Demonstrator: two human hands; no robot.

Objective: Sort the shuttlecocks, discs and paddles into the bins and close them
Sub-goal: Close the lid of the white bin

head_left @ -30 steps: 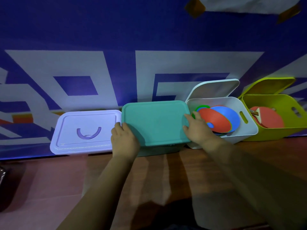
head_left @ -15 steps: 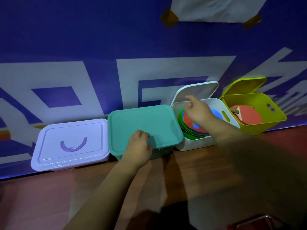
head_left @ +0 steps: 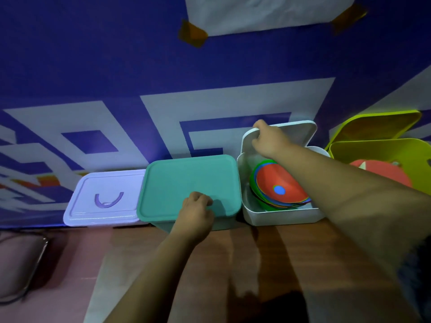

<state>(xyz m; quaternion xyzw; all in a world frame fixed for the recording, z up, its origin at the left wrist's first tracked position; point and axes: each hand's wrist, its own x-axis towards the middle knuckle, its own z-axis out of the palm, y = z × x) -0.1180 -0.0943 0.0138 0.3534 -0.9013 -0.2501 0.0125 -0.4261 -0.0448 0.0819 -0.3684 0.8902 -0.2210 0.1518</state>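
Four bins stand in a row against the wall. The lilac bin [head_left: 105,199] at the left and the teal bin [head_left: 190,183] beside it have their lids on. My left hand [head_left: 196,214] rests with curled fingers on the teal lid's front edge. The white bin [head_left: 284,214] holds a stack of coloured discs [head_left: 278,185], a red one on top. Its white lid [head_left: 295,132] leans upright against the wall, and my right hand [head_left: 268,141] grips the lid's upper left corner. The yellow-green bin [head_left: 382,152] holds red paddles [head_left: 382,172], its lid [head_left: 382,124] propped behind.
The bins sit on a brown wooden table [head_left: 233,264] against a blue and white patterned wall [head_left: 140,78]. A sheet of paper [head_left: 268,12] is taped to the wall above. A chair seat [head_left: 18,264] shows at the lower left.
My right hand left the teal lid, crossed over the discs and took hold of the white lid. My left hand slid from the teal lid's left corner to its front edge.
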